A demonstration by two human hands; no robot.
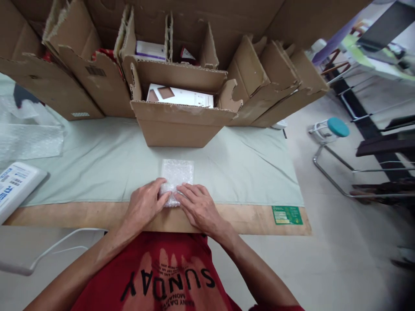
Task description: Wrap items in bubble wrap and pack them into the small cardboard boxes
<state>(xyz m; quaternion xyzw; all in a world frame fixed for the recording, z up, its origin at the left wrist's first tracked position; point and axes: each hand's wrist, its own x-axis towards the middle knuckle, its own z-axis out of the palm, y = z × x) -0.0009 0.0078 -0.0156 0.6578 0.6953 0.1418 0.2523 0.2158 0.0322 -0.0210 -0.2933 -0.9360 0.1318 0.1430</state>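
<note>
A small clear bubble-wrap pouch (pixel 177 173) lies on the pale green cloth (pixel 97 168) near the table's front edge. My left hand (pixel 144 205) rests on its near left corner, fingers curled against the wrap. My right hand (pixel 198 207) lies on its near right corner with the fingers stretched flat and pressing down. The near end of the pouch is hidden under both hands.
An open cardboard box (pixel 181 119) with white cards inside stands just behind the pouch, among several more cardboard boxes (pixel 78 77). Bubble-wrap sheets (pixel 29 140) and a white labelled device (pixel 14 183) lie at the left. A stool (pixel 337 127) stands on the floor to the right.
</note>
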